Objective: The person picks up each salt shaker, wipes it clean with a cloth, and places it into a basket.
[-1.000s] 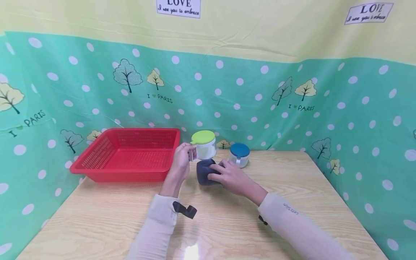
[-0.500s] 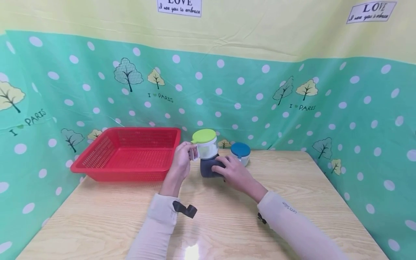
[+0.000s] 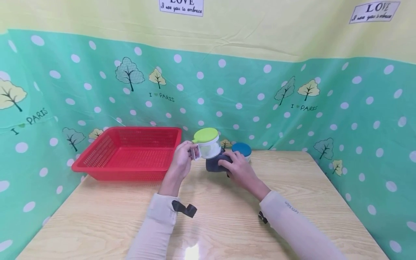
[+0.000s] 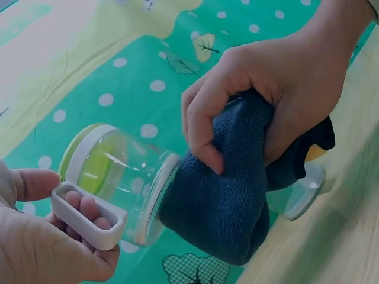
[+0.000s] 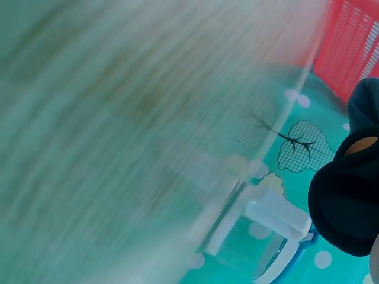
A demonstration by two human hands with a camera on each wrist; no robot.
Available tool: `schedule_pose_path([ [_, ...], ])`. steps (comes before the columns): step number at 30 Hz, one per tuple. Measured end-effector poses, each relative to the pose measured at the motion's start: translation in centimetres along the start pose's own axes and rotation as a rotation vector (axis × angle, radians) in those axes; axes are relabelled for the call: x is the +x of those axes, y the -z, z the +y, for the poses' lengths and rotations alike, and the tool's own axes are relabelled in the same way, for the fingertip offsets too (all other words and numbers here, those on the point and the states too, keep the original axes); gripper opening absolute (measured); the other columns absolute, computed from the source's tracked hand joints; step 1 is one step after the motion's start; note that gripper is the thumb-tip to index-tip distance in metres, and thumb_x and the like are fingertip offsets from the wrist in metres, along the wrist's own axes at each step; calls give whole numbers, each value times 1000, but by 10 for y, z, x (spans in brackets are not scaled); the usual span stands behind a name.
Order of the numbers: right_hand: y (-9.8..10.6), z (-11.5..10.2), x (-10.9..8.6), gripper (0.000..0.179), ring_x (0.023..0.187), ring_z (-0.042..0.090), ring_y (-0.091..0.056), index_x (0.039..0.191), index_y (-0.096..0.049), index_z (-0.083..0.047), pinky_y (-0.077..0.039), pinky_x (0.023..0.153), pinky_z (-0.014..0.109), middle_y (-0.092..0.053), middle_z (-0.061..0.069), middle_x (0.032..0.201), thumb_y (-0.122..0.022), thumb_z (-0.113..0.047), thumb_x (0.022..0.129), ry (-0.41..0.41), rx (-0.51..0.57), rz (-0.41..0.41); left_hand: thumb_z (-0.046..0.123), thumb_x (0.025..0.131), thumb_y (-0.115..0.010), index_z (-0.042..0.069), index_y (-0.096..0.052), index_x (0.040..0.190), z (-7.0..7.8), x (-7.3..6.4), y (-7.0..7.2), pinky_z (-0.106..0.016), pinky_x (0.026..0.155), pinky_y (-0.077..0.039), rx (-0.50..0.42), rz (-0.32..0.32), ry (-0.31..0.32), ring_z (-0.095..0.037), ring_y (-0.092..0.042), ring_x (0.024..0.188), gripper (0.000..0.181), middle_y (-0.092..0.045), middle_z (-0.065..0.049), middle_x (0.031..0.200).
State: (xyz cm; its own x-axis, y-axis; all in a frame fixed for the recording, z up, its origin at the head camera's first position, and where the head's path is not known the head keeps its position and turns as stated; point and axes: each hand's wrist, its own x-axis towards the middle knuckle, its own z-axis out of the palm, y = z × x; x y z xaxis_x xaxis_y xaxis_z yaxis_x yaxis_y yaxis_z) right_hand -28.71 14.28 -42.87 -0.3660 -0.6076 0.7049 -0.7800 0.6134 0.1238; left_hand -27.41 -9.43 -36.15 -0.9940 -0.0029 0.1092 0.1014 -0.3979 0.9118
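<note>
Over the last second the cloth [image 4: 213, 201] has come up and a touch farther right of the basket [image 3: 130, 175]; now against the base of the jar [image 3: 209, 149]. Jar's barely shifted, held above the desk [image 3: 227, 224], just right of the basket. Left hand [image 3: 182, 158]: fingers curled through the handle [image 4: 106, 235]. Right hand [image 3: 239, 169]: fingers pinching the cloth. Reads as wiping the base, job not finished. Blue jar [image 3: 242, 147] farther right of the basket, untouched.

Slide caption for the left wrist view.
Left hand grips a lidded jar by its handle; right hand holds cloth against the base.
</note>
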Motion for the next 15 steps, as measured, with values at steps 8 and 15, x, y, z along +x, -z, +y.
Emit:
schedule_pose_path([
  [8,-1,7,0,43,99,38,-60,107,-68,-17,-55,85,50,-63,19,120,-83,5,73,-29,0,24,0,95,-47,7,-49,76,3,-2,1,-31,76,-42,23,-39,-19,-20,-51,72,21,-50,-6,73],
  [15,0,9,-1,41,101,38,-59,107,-68,-16,-54,87,49,-63,18,121,-83,4,75,-60,3,3,1,95,-45,8,-49,72,3,-2,3,-31,75,-42,12,-56,-24,-19,-51,70,24,-50,-5,71],
])
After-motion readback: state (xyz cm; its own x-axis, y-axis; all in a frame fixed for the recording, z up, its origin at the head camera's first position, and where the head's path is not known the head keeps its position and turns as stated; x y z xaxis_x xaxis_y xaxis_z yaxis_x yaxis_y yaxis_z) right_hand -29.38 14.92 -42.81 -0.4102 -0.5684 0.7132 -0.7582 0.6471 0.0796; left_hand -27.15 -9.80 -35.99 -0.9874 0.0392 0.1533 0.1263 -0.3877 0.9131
